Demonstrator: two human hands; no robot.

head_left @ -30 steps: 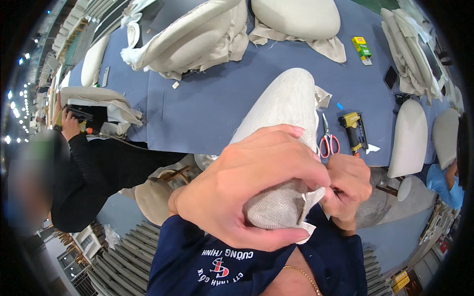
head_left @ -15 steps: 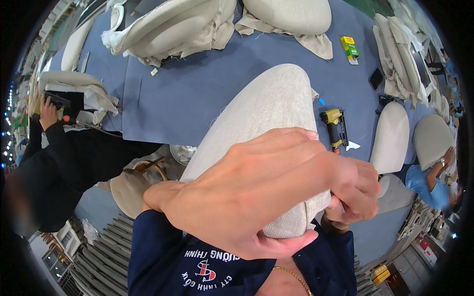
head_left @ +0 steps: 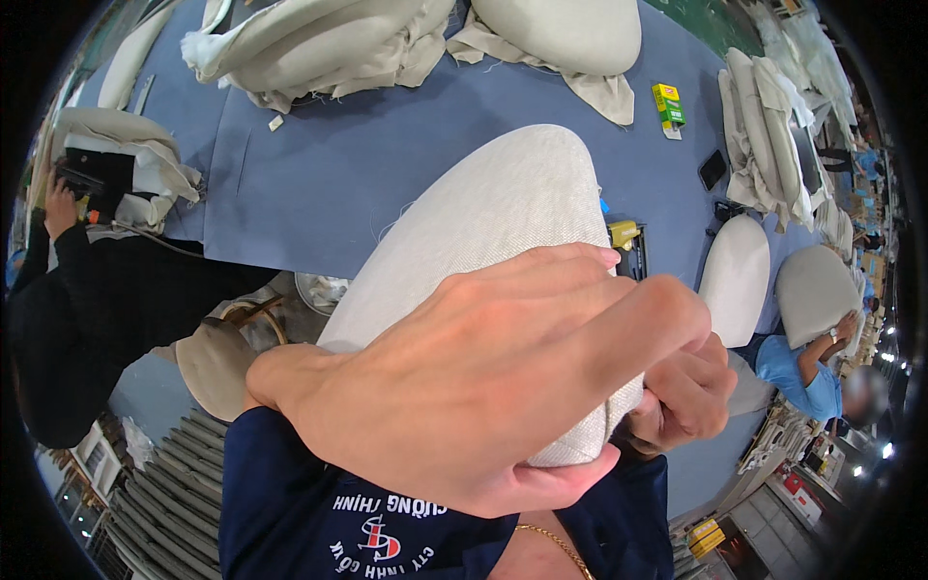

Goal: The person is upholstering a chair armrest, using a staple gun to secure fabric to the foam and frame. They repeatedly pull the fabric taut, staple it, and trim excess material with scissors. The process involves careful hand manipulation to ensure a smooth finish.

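A light beige fabric-covered seat cushion [head_left: 503, 203] stands tilted up in front of my chest, its rounded end pointing away over the table. Across its near part lies my left hand [head_left: 483, 367], closed on it, with the thumb under the near corner and the fingers over the right edge. My right hand [head_left: 691, 391] is curled in at the cushion's near right edge. Its fingertips are partly hidden, and it appears to pinch the fabric there. Just past my left fingers a yellow and black staple gun [head_left: 626, 235] lies on the table, partly covered from view.
The blue-grey table [head_left: 300, 184] bears fabric-covered cushions [head_left: 338, 48], a green-yellow box [head_left: 668, 108], a phone [head_left: 712, 170] and a pale cushion [head_left: 737, 271]. At left a person in black [head_left: 116, 309] handles a cushion; at right another in blue [head_left: 797, 372] touches a grey one.
The view has shifted a little, so the table and its things sit further left. The staple gun is now more hidden behind the cushion and my hand. Both hands keep their hold.
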